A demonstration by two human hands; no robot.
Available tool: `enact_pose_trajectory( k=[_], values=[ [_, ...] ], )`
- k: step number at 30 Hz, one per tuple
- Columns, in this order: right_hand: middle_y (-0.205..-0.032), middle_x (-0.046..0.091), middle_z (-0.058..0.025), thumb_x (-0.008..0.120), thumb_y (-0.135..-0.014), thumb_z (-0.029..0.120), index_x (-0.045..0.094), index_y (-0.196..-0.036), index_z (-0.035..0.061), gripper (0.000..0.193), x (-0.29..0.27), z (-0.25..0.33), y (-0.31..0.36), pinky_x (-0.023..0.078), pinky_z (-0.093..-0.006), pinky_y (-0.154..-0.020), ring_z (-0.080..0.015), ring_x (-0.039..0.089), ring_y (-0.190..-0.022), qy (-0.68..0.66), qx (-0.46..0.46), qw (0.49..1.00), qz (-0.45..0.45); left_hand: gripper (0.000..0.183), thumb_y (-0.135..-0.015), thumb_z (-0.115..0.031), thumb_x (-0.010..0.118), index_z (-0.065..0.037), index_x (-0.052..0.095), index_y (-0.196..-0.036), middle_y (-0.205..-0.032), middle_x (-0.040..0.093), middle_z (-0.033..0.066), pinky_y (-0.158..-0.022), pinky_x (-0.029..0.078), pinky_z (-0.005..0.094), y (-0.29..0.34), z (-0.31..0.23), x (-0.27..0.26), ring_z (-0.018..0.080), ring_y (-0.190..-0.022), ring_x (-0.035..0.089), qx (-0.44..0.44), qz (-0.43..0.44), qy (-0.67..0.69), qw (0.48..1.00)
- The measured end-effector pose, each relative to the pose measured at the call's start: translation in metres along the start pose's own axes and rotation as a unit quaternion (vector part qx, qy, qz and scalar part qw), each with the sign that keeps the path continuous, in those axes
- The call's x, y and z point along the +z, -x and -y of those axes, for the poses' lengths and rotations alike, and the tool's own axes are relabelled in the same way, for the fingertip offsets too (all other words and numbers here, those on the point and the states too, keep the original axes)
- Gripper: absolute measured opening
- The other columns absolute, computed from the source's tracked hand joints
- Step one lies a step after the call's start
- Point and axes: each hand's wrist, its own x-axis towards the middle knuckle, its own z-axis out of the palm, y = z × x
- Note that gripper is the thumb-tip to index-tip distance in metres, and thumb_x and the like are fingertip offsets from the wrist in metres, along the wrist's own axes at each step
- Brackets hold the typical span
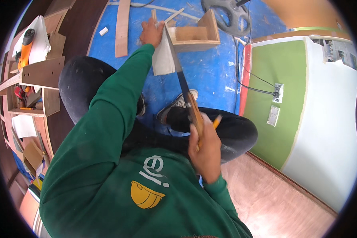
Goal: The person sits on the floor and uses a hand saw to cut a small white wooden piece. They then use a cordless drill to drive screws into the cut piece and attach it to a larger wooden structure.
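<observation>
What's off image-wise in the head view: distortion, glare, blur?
Head view: fisheye corners go black, and the right border of the green wall panel bows; head view: the white wall looks very bright, close to washed out; head view: the right hand and the pencil look slightly soft, possibly motion blur.

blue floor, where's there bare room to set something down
Barest on the blue floor between the wooden box, red strip and right leg, though specked with white. Crowded around the left hand: wood strips, the box, the long tool.
</observation>
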Motion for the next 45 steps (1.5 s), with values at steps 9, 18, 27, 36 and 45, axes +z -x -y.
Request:
enact_pose_trajectory(
  k=[9,18,27,36,45],
  values=[
    [-0.109,0.069,-0.0346,0.066,-0.104,0.013,0.054,-0.139,-0.0043,0.041,0.026,-0.028,-0.053,0.055,-0.0579,-0.080,-0.0540,0.068,-0.097,-0.009,-0.071,0.996,-0.053,0.054,-0.106,-0.060,0.056,-0.013,0.059,-0.132,-0.131,0.057,0.0258,-0.092,0.054,0.0620,-0.025,-0.017,0.011,0.0494,-0.114,0.067,0.008,-0.019,0.012,1.000],
    [-0.111,0.068,-0.0351,0.065,-0.105,0.013,0.053,-0.140,-0.0045,0.041,0.025,-0.024,-0.040,0.056,-0.0573,-0.080,-0.0552,0.068,-0.099,0.017,-0.045,0.998,-0.039,0.056,-0.107,-0.060,0.055,-0.011,0.058,-0.133,-0.133,0.055,0.0253,-0.094,0.055,0.0595,-0.018,-0.022,0.007,0.0495,-0.113,0.067,0.003,-0.001,0.030,1.000],
    [-0.116,0.069,-0.0337,0.065,-0.105,0.012,0.054,-0.139,-0.0062,0.041,-0.005,0.003,-0.014,0.056,-0.0531,-0.087,-0.0534,0.068,-0.106,-0.011,-0.017,1.000,-0.008,0.055,-0.106,-0.060,0.056,-0.011,0.059,-0.131,-0.131,0.056,0.0246,-0.094,0.055,0.0596,-0.013,-0.020,0.002,0.0499,-0.112,0.068,0.012,-0.028,0.046,0.998],
    [-0.102,0.068,-0.0334,0.064,-0.105,0.010,0.056,-0.127,-0.0034,0.027,0.038,-0.030,-0.071,0.052,-0.0579,-0.077,-0.0553,0.067,-0.094,0.007,-0.038,0.999,-0.030,0.053,-0.106,-0.059,0.057,-0.012,0.058,-0.129,-0.127,0.057,0.0233,-0.090,0.056,0.0593,-0.020,-0.019,0.013,0.0509,-0.106,0.069,0.017,-0.032,0.032,0.999],
    [-0.113,0.070,-0.0325,0.063,-0.105,0.009,0.057,-0.137,-0.0022,0.034,0.002,-0.002,-0.006,0.056,-0.0532,-0.085,-0.0539,0.069,-0.103,-0.026,0.000,0.999,-0.019,0.052,-0.106,-0.059,0.057,-0.012,0.057,-0.129,-0.127,0.056,0.0227,-0.092,0.054,0.0612,-0.015,-0.019,0.009,0.0509,-0.106,0.068,0.010,-0.015,0.035,0.999]
  ],
)
